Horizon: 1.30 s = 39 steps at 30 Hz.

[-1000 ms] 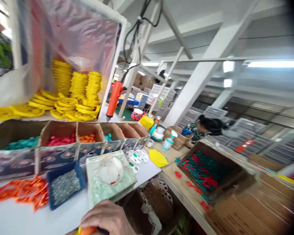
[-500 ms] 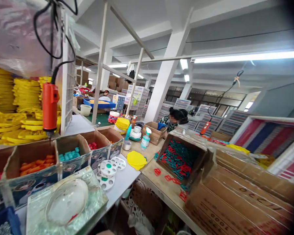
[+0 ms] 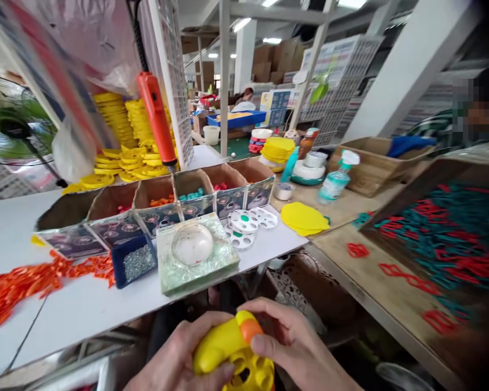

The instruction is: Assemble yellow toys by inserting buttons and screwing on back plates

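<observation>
Low in the view, below the table edge, both my hands hold a yellow plastic toy piece (image 3: 228, 350) with an orange knob and round holes. My left hand (image 3: 175, 361) wraps round its left side from below. My right hand (image 3: 297, 347) closes on its right side, thumb pressed by the orange knob. Just beyond my hands, on the white table (image 3: 85, 309), stands a glassy tray with a clear dome (image 3: 193, 250).
A blue bin of small screws (image 3: 134, 263), loose orange parts (image 3: 32, 279), a row of cardboard bins (image 3: 158, 198), white discs (image 3: 246, 222), a hanging orange screwdriver (image 3: 157, 117), yellow disc stacks (image 3: 124, 138). Right: a box of red and teal parts (image 3: 448, 236), a spray bottle (image 3: 336, 179), another person (image 3: 478, 111).
The view swung right, then back down and left. Both hands now show, holding the yellow toy piece; before, only one hand with something orange was at the bottom edge.
</observation>
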Each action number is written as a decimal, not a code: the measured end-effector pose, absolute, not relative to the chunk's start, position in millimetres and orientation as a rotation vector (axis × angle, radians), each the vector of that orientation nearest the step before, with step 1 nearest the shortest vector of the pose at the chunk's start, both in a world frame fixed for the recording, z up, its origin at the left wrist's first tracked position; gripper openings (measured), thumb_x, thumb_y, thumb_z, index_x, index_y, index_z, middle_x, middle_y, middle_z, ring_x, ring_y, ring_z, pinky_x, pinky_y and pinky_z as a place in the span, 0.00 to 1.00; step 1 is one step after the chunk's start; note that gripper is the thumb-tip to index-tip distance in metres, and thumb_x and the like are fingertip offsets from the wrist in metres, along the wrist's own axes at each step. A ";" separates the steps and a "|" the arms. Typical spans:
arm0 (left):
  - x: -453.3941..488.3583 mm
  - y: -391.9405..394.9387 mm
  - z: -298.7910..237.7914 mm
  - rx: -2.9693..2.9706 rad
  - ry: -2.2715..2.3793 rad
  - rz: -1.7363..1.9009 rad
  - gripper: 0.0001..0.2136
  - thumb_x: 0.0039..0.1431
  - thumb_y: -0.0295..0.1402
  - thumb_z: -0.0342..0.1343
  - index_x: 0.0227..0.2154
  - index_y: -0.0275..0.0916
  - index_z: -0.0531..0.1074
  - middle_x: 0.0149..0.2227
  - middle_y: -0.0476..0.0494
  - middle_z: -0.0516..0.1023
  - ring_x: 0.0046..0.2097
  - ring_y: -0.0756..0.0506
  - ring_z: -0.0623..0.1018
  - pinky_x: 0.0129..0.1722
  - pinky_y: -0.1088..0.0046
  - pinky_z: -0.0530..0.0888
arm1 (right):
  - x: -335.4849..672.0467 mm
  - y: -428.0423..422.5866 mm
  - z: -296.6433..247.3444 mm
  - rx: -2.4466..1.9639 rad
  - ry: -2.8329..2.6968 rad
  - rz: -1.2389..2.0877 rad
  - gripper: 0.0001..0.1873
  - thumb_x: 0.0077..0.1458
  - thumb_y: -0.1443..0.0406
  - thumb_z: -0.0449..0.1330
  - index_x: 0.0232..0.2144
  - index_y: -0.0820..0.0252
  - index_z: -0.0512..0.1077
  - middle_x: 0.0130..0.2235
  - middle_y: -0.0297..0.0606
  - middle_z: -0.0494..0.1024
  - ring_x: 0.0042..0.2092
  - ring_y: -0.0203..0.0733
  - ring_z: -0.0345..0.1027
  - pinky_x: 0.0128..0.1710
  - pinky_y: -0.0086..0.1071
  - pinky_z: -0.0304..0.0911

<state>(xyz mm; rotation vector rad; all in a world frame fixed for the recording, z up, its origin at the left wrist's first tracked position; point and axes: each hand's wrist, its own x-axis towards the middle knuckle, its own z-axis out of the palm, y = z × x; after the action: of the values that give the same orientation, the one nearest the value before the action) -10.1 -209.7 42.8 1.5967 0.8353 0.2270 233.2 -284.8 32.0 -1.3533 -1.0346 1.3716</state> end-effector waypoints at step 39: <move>0.3 -205.6 25.1 0.385 1.053 1.014 0.36 0.47 0.37 0.75 0.61 0.41 0.70 0.47 0.36 0.86 0.45 0.33 0.86 0.42 0.63 0.83 | 240.1 -243.2 -29.6 -1.509 -0.840 0.846 0.27 0.56 0.45 0.64 0.49 0.57 0.78 0.50 0.48 0.82 0.52 0.55 0.76 0.50 0.41 0.72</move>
<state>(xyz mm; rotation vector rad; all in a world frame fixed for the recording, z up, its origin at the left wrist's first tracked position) 0.3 -205.6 25.1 0.3851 1.0529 1.0144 240.1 -243.2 -29.6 -1.5087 -0.8396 0.8456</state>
